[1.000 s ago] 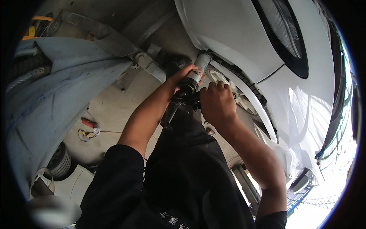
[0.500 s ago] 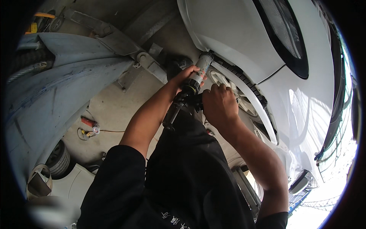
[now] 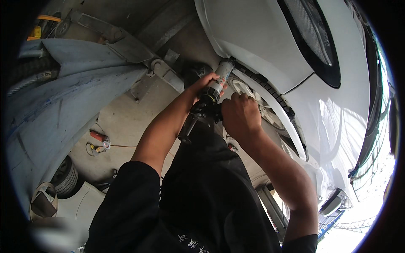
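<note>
Tool: a long power tool (image 3: 205,105) with a dark body and a pale grey nose, held slantwise, its nose pointing up into the wheel arch of the white car (image 3: 270,46).
Tool's place: between the two hands, above the person's dark-clothed lap, its nose end right at the tyre (image 3: 263,88) where the arch lip meets it.
Left hand (image 3: 203,83): wrapped over the upper barrel of the tool, fingers (image 3: 213,78) curled tight on it, thumb side toward the car.
Right hand (image 3: 239,116): closed in a fist on the tool's lower body or grip, fingers folded under and hidden from above; knuckles face up.
Wheel: the pale rim (image 3: 270,111) shows just beside the right hand, partly covered by the white arch trim.
Car body: a white panel fills the upper right, with a dark headlight (image 3: 314,38) set in it.
Lift arm: a grey metal arm (image 3: 139,55) runs across the upper left of the floor toward the tool.
Floor: concrete; a small red-handled tool (image 3: 98,135) with a cord lies well apart, to the left of the left forearm.
Spare tyre: another tyre (image 3: 65,177) sits at the lower left, far from the hands.
</note>
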`<state>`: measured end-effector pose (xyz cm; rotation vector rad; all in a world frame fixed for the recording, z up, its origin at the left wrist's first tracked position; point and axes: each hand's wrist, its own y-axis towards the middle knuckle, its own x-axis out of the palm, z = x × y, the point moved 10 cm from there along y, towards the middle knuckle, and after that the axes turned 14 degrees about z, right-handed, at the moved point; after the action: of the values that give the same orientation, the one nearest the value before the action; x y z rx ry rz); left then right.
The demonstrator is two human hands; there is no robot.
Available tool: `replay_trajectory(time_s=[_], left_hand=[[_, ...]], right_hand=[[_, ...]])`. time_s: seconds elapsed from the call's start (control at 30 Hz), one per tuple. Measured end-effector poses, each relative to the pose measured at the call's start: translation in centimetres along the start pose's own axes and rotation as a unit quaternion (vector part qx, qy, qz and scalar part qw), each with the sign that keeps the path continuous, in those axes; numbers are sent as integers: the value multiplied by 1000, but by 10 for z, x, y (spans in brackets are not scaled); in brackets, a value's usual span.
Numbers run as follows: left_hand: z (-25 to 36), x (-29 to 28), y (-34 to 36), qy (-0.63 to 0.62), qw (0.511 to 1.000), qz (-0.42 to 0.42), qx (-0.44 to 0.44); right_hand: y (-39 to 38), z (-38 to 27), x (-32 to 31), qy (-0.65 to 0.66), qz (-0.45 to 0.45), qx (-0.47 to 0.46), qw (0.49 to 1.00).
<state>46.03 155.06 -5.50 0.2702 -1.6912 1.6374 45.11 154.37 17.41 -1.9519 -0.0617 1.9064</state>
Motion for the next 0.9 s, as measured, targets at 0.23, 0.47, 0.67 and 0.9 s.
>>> replay_trajectory(time_s=[0.23,0.47,0.67,0.9], left_hand=[[-2,-9,16,-15,1000,7,-18],[-2,-8,5,-7,999,45,-11],[-3,-11,10,-1,999,20,-28],[5,-9,-4,41,999,24,-15]], right_hand=[[3,2,5,-18,-19,-6,1000],[0,4,4,-9,1,5,1000],[-3,3,7,-5,14,15,1000],[-4,3,7,16,10,39,999]])
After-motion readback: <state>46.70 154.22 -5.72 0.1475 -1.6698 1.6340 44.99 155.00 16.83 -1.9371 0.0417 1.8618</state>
